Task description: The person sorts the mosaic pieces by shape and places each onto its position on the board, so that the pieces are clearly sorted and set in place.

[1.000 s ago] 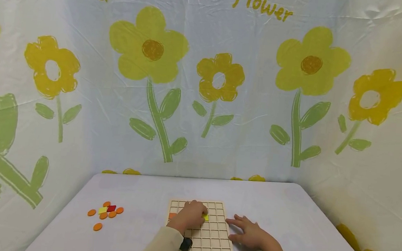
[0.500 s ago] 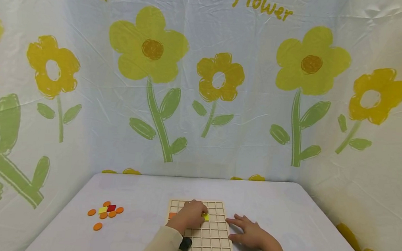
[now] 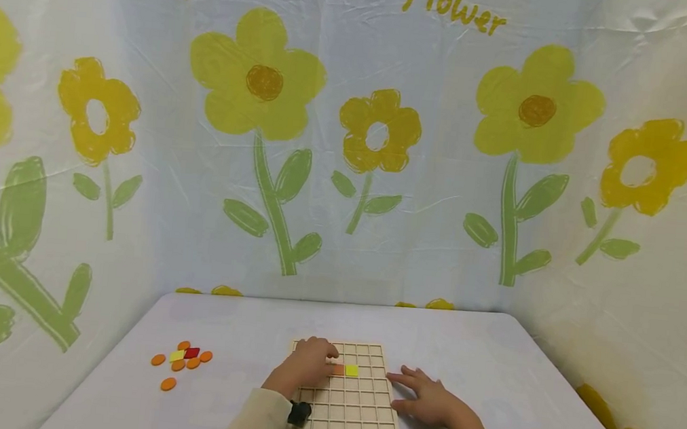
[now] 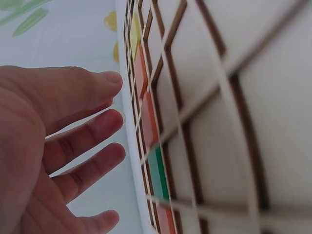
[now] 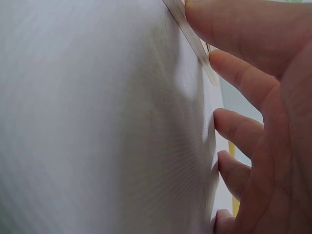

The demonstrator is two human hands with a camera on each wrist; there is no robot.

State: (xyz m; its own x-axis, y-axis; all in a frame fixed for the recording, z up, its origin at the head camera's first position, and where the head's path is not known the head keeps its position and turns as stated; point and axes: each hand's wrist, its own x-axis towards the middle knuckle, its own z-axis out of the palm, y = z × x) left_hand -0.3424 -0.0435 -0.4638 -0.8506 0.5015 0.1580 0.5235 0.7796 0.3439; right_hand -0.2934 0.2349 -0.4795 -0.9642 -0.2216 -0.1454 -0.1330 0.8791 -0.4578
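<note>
1. The gridded wooden board (image 3: pixel 365 414) lies flat near the middle of the white worktop (image 3: pixel 240 348), between and partly under the person's hands.
2. The left hand (image 3: pixel 306 363) is above the far left part of the board, released, its fingers loosely extended and apart; in the left wrist view the fingertips appear just clear of the surface.
3. The right hand (image 3: pixel 430 400) is released too, fingers spread at the board's right side, with thumb and index finger at its edge and the other fingertips resting on the worktop.
4. A yellow tile (image 3: pixel 351 370) sits in a cell of the board, with an orange-red tile (image 3: pixel 339 369) directly beside it, partly covered by the left hand.
5. The left wrist view shows that line of tiles continuing (the cells are seen very obliquely there): yellow, two orange-red, a green tile (image 4: pixel 158 173), then another orange-red.
6. Well to the left of the board, orange discs (image 3: pixel 168 384) lie loose around a yellow square (image 3: pixel 177 357) and a red square (image 3: pixel 192 352).
7. Behind the worktop hangs a flower-printed cloth (image 3: pixel 432 249).
</note>
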